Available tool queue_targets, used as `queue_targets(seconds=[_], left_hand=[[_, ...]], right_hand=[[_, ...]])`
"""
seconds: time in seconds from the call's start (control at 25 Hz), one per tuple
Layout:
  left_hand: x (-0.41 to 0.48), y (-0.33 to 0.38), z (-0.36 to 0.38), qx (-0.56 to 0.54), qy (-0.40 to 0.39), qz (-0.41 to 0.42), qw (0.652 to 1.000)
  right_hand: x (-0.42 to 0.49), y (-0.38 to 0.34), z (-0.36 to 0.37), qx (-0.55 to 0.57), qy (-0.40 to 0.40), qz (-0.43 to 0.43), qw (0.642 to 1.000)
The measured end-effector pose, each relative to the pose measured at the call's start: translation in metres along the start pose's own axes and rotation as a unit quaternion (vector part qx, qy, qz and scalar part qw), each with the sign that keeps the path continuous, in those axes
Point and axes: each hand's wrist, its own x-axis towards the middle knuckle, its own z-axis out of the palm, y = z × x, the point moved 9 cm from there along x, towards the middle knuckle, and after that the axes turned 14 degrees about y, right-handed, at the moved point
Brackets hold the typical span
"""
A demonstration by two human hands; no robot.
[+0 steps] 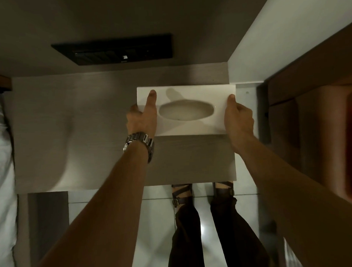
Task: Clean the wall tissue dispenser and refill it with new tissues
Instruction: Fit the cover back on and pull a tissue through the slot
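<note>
A white rectangular tissue dispenser point(186, 94) with an oval opening lies flat over the far right part of a grey-brown wooden table point(81, 136). No tissue shows in the oval slot. My left hand point(143, 116) grips its left end, thumb on top, with a metal watch on the wrist. My right hand point(238, 119) grips its right end, thumb on the top face. I cannot tell whether the dispenser rests on the table or is held just above it.
A black panel point(116, 50) is set in the grey wall behind the table. White bedding point(0, 159) lies at the left. A white wall point(267, 40) and brown wooden furniture point(310, 108) stand at the right. My legs and sandals point(203, 194) are below the table edge.
</note>
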Motion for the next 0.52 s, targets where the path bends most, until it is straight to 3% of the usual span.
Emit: queue_targets(seconds=[0.24, 0.52], left_hand=[[0.008, -0.013, 0.005, 0.012, -0.007, -0.030, 0.999], [0.025, -0.013, 0.004, 0.086, 0.028, 0.009, 0.996]], right_hand=[[0.004, 0.000, 0.011, -0.058, -0.018, -0.006, 0.998], [0.009, 0.002, 0.018, -0.041, -0.037, -0.034, 0.998]])
